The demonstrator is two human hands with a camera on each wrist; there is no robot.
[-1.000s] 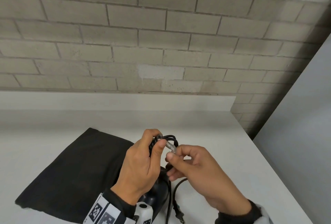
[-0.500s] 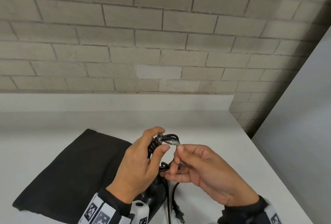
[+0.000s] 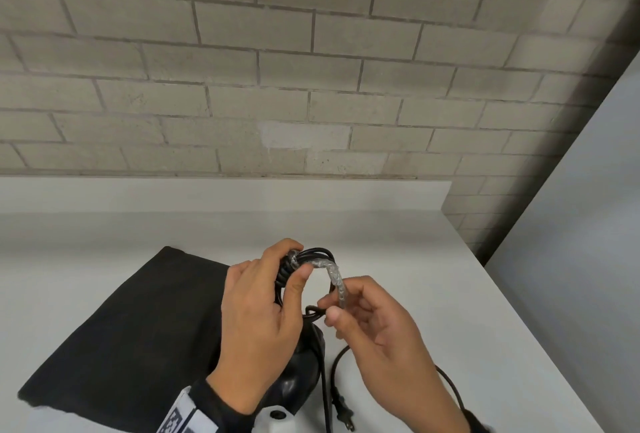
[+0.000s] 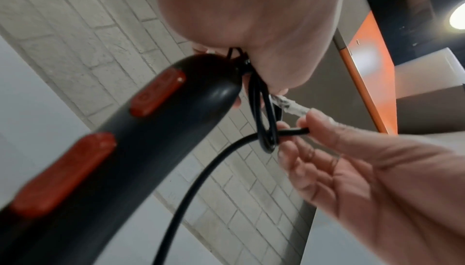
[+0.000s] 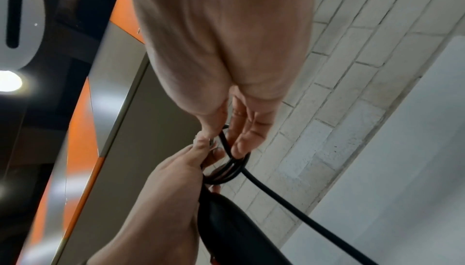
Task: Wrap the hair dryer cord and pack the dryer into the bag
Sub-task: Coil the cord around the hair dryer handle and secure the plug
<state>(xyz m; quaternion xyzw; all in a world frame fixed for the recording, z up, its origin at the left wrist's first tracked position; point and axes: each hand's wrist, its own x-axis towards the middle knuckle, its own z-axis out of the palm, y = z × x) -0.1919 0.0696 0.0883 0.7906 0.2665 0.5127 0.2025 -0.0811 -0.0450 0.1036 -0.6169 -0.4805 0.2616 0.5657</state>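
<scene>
My left hand point(image 3: 294, 261) grips the coiled black cord point(image 3: 313, 254) above the black hair dryer point(image 3: 304, 363), whose body stands on the table under my hands. A clear ribbed tie point(image 3: 334, 276) arcs from the coil down to my right hand point(image 3: 330, 309), which pinches its free end between thumb and forefinger. In the left wrist view the dryer handle point(image 4: 176, 120) shows red buttons point(image 4: 156, 94), with the cord loops point(image 4: 264, 128) hanging beside it. The loose cord end with its plug point(image 3: 343, 415) lies on the table. The flat black bag point(image 3: 121, 328) lies to the left.
The white table point(image 3: 433, 276) ends at a raised back edge before a grey brick wall point(image 3: 311, 86). Its right edge runs diagonally beside a grey panel point(image 3: 588, 224). A slack stretch of cord point(image 3: 450, 384) curves near the table's right front.
My right hand has drawn the clear tie out from the coil, down and to the right. The left hand keeps its grip on the coiled cord.
</scene>
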